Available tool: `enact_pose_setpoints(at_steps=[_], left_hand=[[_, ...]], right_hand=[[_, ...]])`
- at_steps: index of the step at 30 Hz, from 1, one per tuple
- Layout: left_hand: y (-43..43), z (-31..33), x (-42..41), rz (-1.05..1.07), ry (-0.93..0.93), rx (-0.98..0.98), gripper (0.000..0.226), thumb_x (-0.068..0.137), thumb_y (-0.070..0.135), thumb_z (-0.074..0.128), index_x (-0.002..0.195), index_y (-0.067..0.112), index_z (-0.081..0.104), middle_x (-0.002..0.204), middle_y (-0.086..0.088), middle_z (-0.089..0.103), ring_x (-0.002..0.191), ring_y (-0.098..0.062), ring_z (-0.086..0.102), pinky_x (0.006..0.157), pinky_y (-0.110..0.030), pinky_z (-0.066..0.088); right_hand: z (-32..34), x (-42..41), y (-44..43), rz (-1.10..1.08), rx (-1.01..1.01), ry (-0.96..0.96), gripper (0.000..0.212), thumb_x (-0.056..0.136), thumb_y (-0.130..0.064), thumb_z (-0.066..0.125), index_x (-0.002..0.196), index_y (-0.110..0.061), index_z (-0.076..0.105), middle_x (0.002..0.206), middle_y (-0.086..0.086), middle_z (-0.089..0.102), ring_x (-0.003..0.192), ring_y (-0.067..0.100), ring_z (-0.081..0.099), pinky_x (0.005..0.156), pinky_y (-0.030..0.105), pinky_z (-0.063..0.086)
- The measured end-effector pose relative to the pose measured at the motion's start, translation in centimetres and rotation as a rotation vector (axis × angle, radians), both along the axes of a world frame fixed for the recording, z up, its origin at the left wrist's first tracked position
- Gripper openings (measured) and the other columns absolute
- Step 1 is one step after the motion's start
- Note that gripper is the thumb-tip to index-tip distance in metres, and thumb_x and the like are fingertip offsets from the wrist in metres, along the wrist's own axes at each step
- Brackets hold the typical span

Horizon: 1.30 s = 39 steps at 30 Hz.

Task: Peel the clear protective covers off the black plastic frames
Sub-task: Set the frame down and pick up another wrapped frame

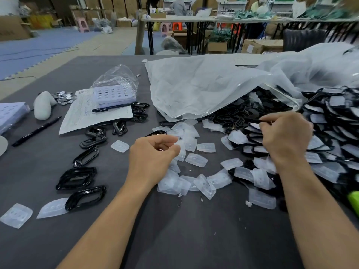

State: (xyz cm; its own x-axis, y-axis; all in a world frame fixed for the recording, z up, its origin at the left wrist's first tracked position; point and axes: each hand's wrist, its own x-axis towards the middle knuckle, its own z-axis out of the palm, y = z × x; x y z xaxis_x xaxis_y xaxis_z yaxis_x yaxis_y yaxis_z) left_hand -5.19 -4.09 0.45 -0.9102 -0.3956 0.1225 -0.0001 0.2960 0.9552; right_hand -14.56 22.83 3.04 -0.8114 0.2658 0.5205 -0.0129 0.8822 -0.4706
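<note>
The tabletop (194, 239) carries both forearms. The left hand (153, 154) curls its fingers against a clear cover (182, 147); whether they grip it cannot be told. The right hand (285, 136) pinches a black frame (265, 121) in its fingers, with covered frames (238, 137) beneath them.

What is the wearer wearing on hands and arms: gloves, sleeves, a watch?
Nothing worn that shows. The left hand and right hand are ungloved. The left forearm and right forearm are uncovered down to the frame edge, so no sleeve is visible. No watch, band or marking at either wrist.
</note>
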Motion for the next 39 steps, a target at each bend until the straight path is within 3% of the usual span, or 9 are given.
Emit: enact_pose_setpoints(at_steps=[8,11,14,17,20,25,29,34,39], left_hand=[[-0.2,-0.4,0.0,0.04,-0.012,-0.158,0.021,0.082,0.025,0.078,0.096,0.041,0.08,0.083,0.023,0.073,0.08,0.009,0.064,0.069,-0.009,0.046],[-0.3,-0.8,-0.2,0.026,-0.032,-0.289,0.031,0.082,0.029,0.077,0.11,0.042,0.077,0.101,0.035,0.066,0.099,0.021,0.052,0.085,-0.008,0.039],[0.0,-1.2,-0.5,-0.065,-0.047,-0.497,0.047,0.082,0.029,0.076,0.129,0.037,0.07,0.127,0.027,0.058,0.131,0.005,0.043,0.105,-0.016,0.028],[0.0,-1.8,-0.8,-0.142,-0.095,-0.619,0.057,0.087,0.032,0.072,0.143,0.034,0.06,0.148,0.019,0.053,0.141,-0.002,0.037,0.105,-0.011,0.019],[-0.4,-2.3,-0.9,-0.169,-0.129,-0.633,0.047,0.092,0.032,0.069,0.139,0.034,0.064,0.152,0.015,0.052,0.142,-0.003,0.037,0.102,-0.008,0.016],[-0.3,-2.1,-1.1,-0.103,-0.112,-0.571,0.03,0.091,0.03,0.072,0.12,0.035,0.076,0.141,0.018,0.061,0.134,-0.004,0.048,0.099,-0.009,0.024],[-0.2,-2.0,-1.0,-0.103,-0.118,-0.522,0.029,0.089,0.029,0.073,0.116,0.035,0.078,0.139,0.018,0.063,0.132,-0.003,0.051,0.102,-0.011,0.028],[-0.2,-1.9,-0.8,-0.102,-0.122,-0.498,0.029,0.089,0.028,0.074,0.117,0.034,0.078,0.14,0.018,0.063,0.133,-0.003,0.051,0.104,-0.013,0.03],[-0.3,-2.0,-1.1,-0.084,-0.106,-0.485,0.025,0.087,0.026,0.074,0.111,0.033,0.079,0.133,0.018,0.067,0.13,-0.002,0.054,0.104,-0.014,0.032]], right_hand=[[-1.7,0.3,-0.6,-0.182,-0.083,-0.083,0.029,0.085,-0.002,0.064,0.104,-0.016,0.079,0.126,0.01,0.072,0.135,0.033,0.045,0.118,0.047,0.023],[-1.5,0.7,-2.1,-0.052,-0.057,-0.004,0.039,0.085,0.004,0.058,0.117,-0.009,0.076,0.141,0.011,0.063,0.136,0.033,0.044,0.118,0.045,0.024],[-1.8,0.8,-4.7,0.236,-0.036,-0.091,0.052,0.087,0.007,0.05,0.132,-0.012,0.07,0.14,0.013,0.063,0.133,0.031,0.049,0.113,0.04,0.036],[-2.4,0.2,-7.0,0.384,-0.014,-0.289,0.05,0.098,-0.006,0.047,0.147,-0.015,0.055,0.141,0.01,0.057,0.132,0.031,0.05,0.105,0.035,0.039],[-2.8,-0.8,-7.1,0.354,0.137,-0.458,0.049,0.105,-0.029,0.047,0.148,-0.007,0.045,0.15,0.012,0.048,0.141,0.032,0.039,0.116,0.043,0.03],[-2.9,-0.5,-6.7,0.308,0.215,-0.432,0.016,0.1,-0.027,0.048,0.101,-0.014,0.057,0.107,0.011,0.067,0.109,0.037,0.059,0.095,0.046,0.04],[-2.4,0.3,-6.7,0.245,0.152,-0.371,0.035,0.099,-0.02,0.057,0.132,-0.024,0.067,0.115,0.009,0.075,0.113,0.034,0.064,0.1,0.041,0.042],[-2.0,1.1,-7.0,0.272,0.071,-0.251,0.027,0.097,-0.016,0.059,0.105,-0.03,0.08,0.095,0.002,0.079,0.098,0.031,0.067,0.095,0.037,0.046],[-1.7,3.1,-9.1,0.481,-0.047,-0.277,0.024,0.093,-0.02,0.063,0.105,-0.029,0.082,0.096,-0.004,0.08,0.095,0.026,0.069,0.093,0.039,0.055]])
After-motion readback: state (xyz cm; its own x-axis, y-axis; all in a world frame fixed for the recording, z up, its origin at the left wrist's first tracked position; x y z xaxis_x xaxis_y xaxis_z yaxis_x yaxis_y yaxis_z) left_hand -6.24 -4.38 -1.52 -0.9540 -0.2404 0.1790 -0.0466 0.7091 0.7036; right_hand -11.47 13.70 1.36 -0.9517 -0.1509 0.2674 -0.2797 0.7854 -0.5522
